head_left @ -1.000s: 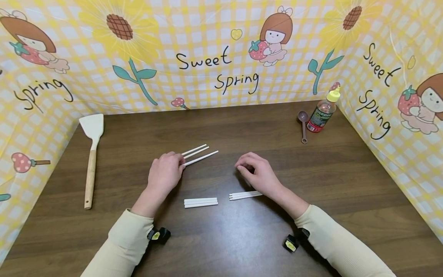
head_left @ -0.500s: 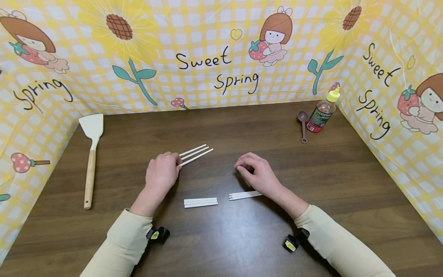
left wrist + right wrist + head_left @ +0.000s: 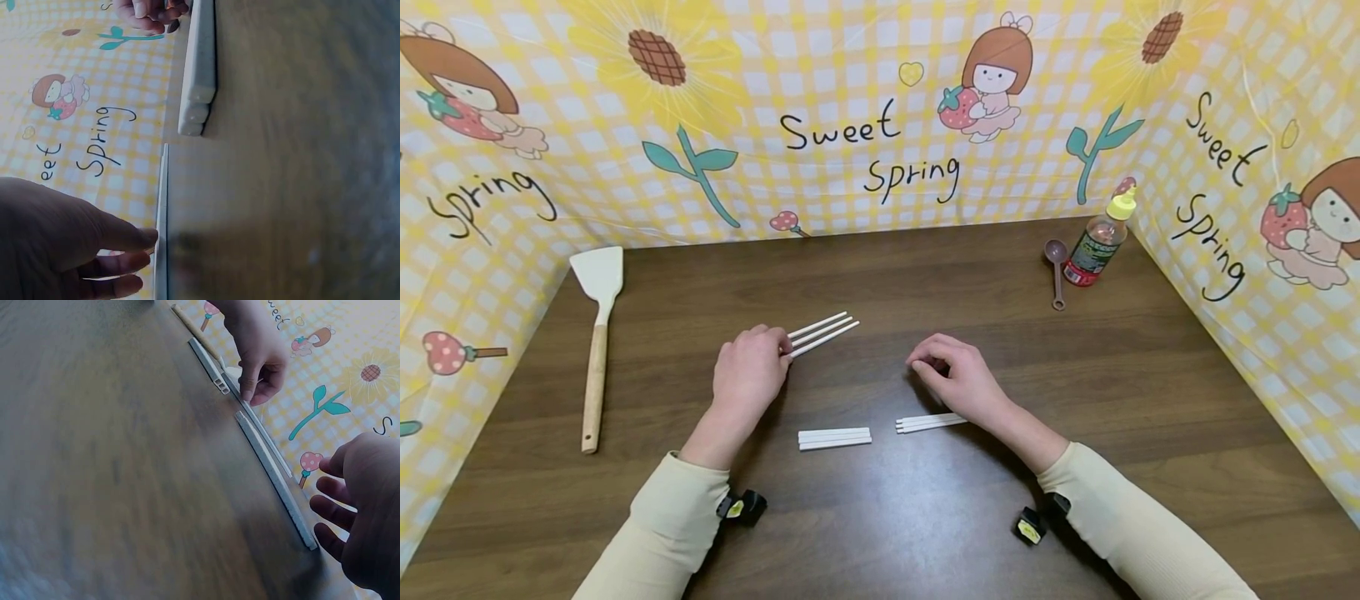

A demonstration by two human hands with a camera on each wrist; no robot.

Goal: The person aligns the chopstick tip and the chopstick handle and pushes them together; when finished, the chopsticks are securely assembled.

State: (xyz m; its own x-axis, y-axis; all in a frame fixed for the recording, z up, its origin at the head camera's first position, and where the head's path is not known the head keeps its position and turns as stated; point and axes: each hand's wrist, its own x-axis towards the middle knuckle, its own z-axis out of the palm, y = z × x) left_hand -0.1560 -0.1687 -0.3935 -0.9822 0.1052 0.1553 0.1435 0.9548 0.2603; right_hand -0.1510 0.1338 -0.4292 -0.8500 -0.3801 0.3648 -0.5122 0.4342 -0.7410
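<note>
I have the left hand [image 3: 748,367] pinching the nearest stick [image 3: 825,340] of a white trio on the table [image 3: 880,533], beyond a left bundle [image 3: 835,438] and a right bundle [image 3: 925,424]. A sideways nudge could, I judge, roll the other two sticks [image 3: 817,325] askew. The right hand [image 3: 958,379], fingers loosely bent, holds nothing; I cannot tell whether it clears the right bundle, which lowering could scatter.

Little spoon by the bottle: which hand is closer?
Right. The right hand is left of the spoon, nearer the person; the left hand is much farther left, pinching a white stick.
</note>
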